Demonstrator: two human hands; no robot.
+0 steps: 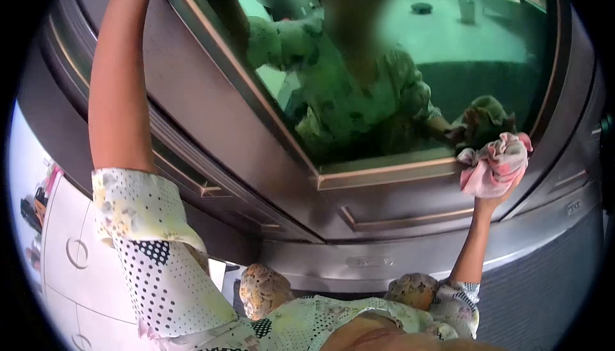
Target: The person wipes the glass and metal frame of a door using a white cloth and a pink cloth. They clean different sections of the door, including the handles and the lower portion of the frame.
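Note:
My right hand [503, 195] grips a crumpled pink and grey cloth [494, 170] at the lower right corner of a dark glass panel [384, 139]. The bunched cloth covers most of the fingers and lies against the glass and its frame [397, 173]. On the left, my bare forearm [122, 94] stretches upward along the brown door [192, 94]. The left hand itself is beyond the top edge of the view.
A white cabinet [70, 223] with round handles stands at the lower left. Below the door runs a metal sill [320, 261], with a dark ribbed mat [532, 293] at the lower right. The glass reflects a person and a room.

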